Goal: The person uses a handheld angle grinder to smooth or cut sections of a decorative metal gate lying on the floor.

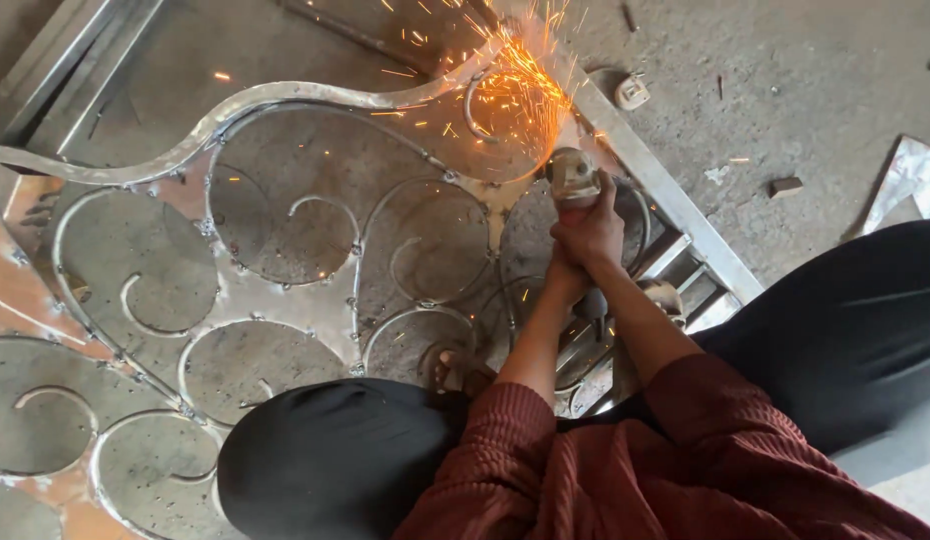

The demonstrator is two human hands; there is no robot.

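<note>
Both hands clamp one angle grinder [575, 190] — right hand [590, 235] nearer its head, left hand [565, 280] behind (body partly hidden) — pointing toward upper-centre sparks [520, 95] on the scrolled metal gate [285, 200].

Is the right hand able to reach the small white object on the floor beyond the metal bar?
Probably not now: the right hand grips the angle grinder, and the small white object lies beyond the bar.

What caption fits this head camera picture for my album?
Both hands, right hand ahead of left hand, hold a grinder throwing sparks off a scrolled metal gate lying on the floor.
</note>
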